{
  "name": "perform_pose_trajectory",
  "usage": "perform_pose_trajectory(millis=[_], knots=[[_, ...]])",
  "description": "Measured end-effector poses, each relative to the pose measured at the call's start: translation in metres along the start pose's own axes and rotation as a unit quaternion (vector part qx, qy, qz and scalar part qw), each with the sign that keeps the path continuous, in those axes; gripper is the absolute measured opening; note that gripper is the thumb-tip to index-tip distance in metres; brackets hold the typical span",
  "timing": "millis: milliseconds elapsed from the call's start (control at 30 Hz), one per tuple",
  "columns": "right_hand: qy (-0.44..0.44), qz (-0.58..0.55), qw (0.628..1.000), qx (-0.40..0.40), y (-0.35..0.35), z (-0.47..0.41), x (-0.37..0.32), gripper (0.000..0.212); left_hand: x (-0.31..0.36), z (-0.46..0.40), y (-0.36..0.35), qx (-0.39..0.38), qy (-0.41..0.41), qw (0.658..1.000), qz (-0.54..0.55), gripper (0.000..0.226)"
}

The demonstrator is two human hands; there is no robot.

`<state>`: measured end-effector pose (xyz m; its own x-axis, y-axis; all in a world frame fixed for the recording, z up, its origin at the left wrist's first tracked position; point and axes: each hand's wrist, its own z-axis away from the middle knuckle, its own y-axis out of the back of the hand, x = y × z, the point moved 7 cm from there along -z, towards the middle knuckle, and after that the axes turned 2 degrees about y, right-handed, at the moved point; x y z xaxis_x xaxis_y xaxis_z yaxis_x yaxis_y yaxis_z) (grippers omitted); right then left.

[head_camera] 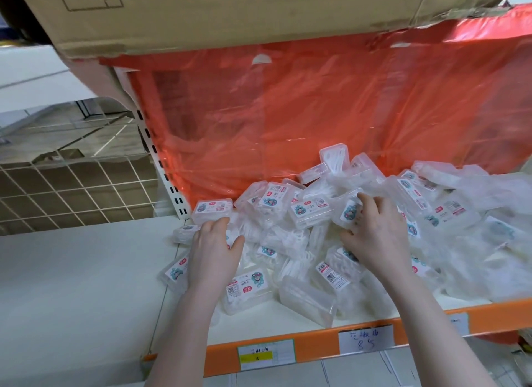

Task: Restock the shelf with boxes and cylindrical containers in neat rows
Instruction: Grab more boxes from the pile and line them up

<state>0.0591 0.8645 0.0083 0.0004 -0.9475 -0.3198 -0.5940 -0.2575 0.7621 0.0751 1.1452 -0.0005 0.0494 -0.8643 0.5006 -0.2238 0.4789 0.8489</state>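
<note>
On the white shelf board point(288, 320) with its orange front rail point(316, 342), a loose heap of small clear plastic boxes with white labels point(305, 213) lies tumbled, no rows among them. Toward 3 o'clock the heap blurs into a white mass where single boxes cannot be told apart, and the frame edge cuts it off. What the boxes hold is hard to make out beyond thin white pieces.

The left hand point(214, 248) lies palm-down on the 9 o'clock edge of the heap, fingers bent over boxes there; its fingertips are buried among them, so whether it grips one cannot be told. The right hand point(374, 237) reaches in at the middle of the heap, its fingers curled round one labelled clear box point(347, 211) at its 11 o'clock; the palm side is hidden.

Behind the heap, at 12 o'clock, hangs a translucent red-orange plastic sheet point(316, 104); dim shapes behind it cannot be identified. A torn brown cardboard carton point(230, 12) overhangs the top, cut off by the frame. At 9 o'clock stand a white slotted upright point(161, 167) and a white wire grid panel point(72, 190). Two paper price tags point(365, 339) sit on the rail at 6 o'clock, their handwriting barely legible.
</note>
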Motion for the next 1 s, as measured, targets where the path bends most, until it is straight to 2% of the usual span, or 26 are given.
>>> perform_pose_trajectory(millis=[367, 533, 733, 1000], knots=[[-0.012, 0.041, 0.999, 0.008, 0.023, 0.001, 0.01, 0.062, 0.033, -0.021, 0.012, 0.018, -0.06, 0.998, 0.017, 0.04], [0.003, 0.044, 0.999, 0.005, 0.037, 0.004, 0.021, 0.068, 0.068, -0.041, 0.006, -0.014, -0.108, 0.994, -0.008, 0.04], [-0.01, 0.065, 0.998, 0.015, 0.051, 0.009, 0.03, 0.073, 0.091, -0.056, -0.018, -0.087, -0.113, 0.983, -0.115, 0.052], [-0.026, 0.071, 0.997, 0.006, 0.057, 0.016, 0.041, 0.071, 0.097, -0.06, -0.032, -0.113, -0.087, 0.984, -0.111, 0.074]])
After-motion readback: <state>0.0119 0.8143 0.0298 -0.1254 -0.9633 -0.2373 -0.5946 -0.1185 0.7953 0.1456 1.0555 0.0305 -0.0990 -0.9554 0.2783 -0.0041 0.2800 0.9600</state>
